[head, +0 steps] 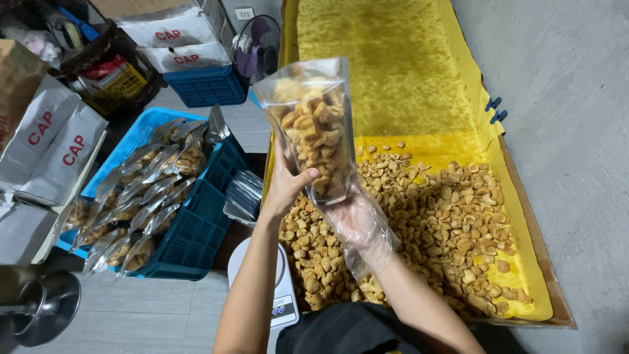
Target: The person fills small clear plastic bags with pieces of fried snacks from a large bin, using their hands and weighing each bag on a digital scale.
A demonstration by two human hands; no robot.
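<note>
My left hand (286,183) grips the side of a clear plastic pouch (313,124) filled with golden fried snack pieces, held upright above the tray. My right hand (359,226), inside a loose clear plastic glove, supports the pouch from below. Beneath them lies a heap of loose snack pieces (439,216) on yellow paper lining a long wooden tray (524,216).
A blue crate (196,223) at the left holds several filled pouches. A white scale (283,295) sits by my left forearm, with a stack of empty pouches (246,193) above it. Cardboard boxes, a small fan (257,46) and a metal bowl (46,308) stand further left.
</note>
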